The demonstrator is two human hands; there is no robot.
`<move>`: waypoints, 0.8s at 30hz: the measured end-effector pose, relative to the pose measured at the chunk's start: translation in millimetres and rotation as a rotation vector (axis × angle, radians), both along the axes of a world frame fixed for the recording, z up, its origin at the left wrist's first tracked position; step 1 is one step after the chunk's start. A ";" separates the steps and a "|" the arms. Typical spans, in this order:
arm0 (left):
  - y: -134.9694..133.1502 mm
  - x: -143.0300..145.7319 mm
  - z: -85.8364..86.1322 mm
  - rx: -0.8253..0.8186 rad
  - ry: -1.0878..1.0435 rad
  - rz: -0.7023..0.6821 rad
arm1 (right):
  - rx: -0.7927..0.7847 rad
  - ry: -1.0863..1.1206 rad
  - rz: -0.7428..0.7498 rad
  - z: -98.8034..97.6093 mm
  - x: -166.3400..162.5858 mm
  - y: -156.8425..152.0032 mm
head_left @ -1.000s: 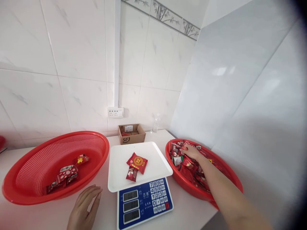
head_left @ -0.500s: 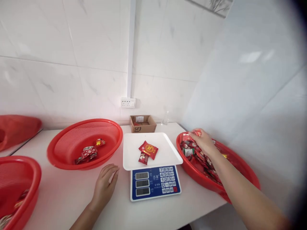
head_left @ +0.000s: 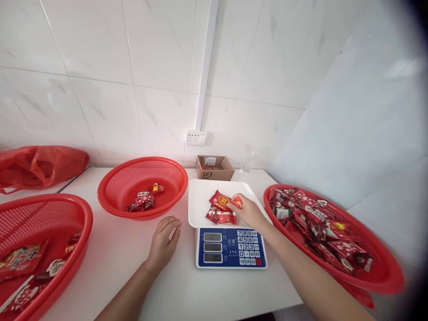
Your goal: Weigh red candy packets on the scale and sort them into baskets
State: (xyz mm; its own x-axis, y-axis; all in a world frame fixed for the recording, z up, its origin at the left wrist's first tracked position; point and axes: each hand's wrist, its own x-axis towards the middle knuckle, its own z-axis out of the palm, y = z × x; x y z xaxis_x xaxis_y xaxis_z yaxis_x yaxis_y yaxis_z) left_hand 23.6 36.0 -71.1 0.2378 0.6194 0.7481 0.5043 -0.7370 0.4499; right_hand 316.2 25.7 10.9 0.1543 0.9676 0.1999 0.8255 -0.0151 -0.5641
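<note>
A small, shiny orange-red packet (head_left: 237, 202) with pale markings is clamped in the fingers of the right hand (head_left: 249, 212) over the white tray (head_left: 199, 211), near other red packets (head_left: 227, 218); the left hand's (head_left: 165, 240) thumb stands apart from its fingers.

The left hand (head_left: 165, 238) and right hand (head_left: 246, 210) are bare (the slim forearms (head_left: 132, 285) too).
</note>
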 end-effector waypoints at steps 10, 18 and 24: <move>-2.8 2.6 0.9 -0.035 0.008 -0.013 | 0.058 0.065 0.126 -8.7 7.2 -10.0; -1.3 2.9 -3.8 -0.032 0.020 -0.023 | 0.113 0.184 -0.054 0.5 5.6 6.9; -0.7 1.6 -2.7 -0.048 0.018 -0.018 | 0.047 0.119 0.070 -4.4 -13.5 15.0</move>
